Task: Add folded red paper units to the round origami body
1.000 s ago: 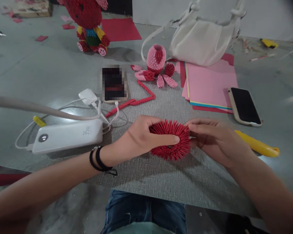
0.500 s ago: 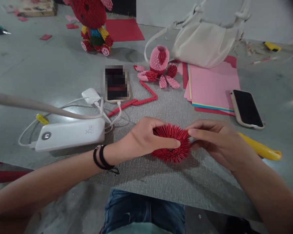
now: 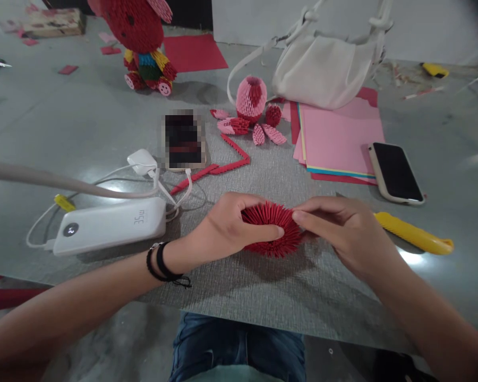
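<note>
A spiky round piece of red folded-paper modules (image 3: pixel 271 246) is held just above the table near its front edge. My left hand (image 3: pixel 235 223) wraps around its left side, the thumb lying across its middle. On the right rim, my right hand (image 3: pixel 334 225) pinches the paper points between thumb and fingers; whether a separate piece is in that pinch I cannot tell. Behind them lies a zigzag chain of red folded-paper pieces (image 3: pixel 233 163). Farther back stands a pink and red folded-paper body (image 3: pixel 250 101), with several small pink and red parts (image 3: pixel 233 126) around it.
Left of my hands are a white power bank (image 3: pixel 111 225), cables and a charging phone (image 3: pixel 183 140). To the right lie a yellow cutter (image 3: pixel 416 233), another phone (image 3: pixel 398 172) and stacked coloured paper (image 3: pixel 338 135). A white bag (image 3: pixel 322 71) and a red paper figure (image 3: pixel 137 32) stand behind.
The whole view has shifted slightly, so most things appear a little farther left. Both hands keep their hold on the red paper piece, which has tilted slightly.
</note>
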